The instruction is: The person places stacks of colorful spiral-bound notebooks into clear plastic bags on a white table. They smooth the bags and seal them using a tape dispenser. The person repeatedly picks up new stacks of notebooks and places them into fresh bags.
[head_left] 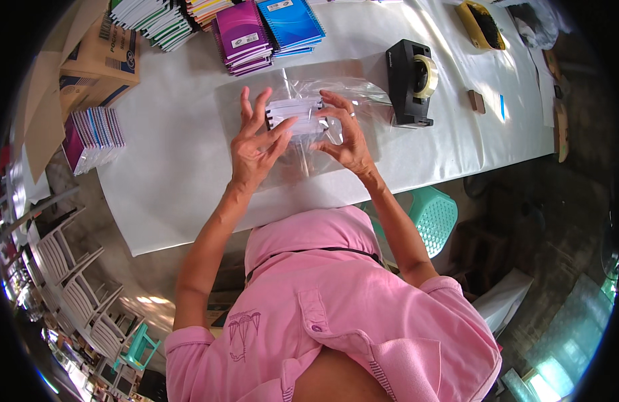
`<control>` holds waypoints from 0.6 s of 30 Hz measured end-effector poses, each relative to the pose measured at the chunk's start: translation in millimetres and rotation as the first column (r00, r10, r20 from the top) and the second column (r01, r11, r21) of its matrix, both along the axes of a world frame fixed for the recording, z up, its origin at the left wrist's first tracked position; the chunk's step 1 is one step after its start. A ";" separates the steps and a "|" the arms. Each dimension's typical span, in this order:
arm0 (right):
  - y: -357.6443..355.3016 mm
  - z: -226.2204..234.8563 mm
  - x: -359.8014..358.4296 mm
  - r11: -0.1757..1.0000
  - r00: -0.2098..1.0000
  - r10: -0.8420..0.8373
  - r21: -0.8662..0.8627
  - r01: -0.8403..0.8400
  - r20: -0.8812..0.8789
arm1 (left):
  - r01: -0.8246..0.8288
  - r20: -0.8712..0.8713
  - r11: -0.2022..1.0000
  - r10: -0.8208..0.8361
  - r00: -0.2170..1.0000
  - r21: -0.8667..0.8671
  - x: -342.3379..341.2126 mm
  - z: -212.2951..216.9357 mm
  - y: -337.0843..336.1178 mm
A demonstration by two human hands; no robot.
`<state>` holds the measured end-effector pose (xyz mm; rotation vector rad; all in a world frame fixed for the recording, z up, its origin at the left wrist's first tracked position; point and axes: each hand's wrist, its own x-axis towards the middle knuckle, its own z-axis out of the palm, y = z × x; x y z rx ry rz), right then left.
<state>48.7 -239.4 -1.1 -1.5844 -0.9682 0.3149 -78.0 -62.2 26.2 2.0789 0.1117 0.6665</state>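
Observation:
A small stack of spiral notebooks (297, 112) lies edge-up in front of me, with white page edges and dark coils at its ends. Clear plastic film (302, 157) spreads under and around it on the table. My left hand (257, 141) is at the stack's left end, its fingers spread and the index finger and thumb reaching over the near side. At the right end, my right hand (349, 137) curls its fingers and thumb round a fold of the film; the exact contact is hard to make out.
A black tape dispenser (408, 84) stands right of the film. Purple notebooks (243, 39) and blue notebooks (290, 23) are piled at the back. Left are a cardboard box (98, 63) and a wrapped notebook bundle (93, 139). A yellow container (481, 25) and brown block (476, 101) sit farther right.

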 end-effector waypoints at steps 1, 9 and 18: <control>-1.2 -2.6 -1.5 1.000 0.999 -0.011 -0.018 0.012 0.042 | -0.008 0.044 0.998 0.010 0.999 -0.064 -1.7 3.4 -3.1; 6.0 23.3 -11.9 0.998 0.980 -0.059 -0.016 0.064 0.192 | -0.007 -0.059 0.946 -0.012 0.998 -0.323 -31.7 -29.3 16.5; -10.6 32.2 12.0 0.988 0.984 -0.098 0.100 0.113 -0.148 | 0.137 -0.165 0.978 -0.111 0.980 0.156 -1.1 -5.5 32.6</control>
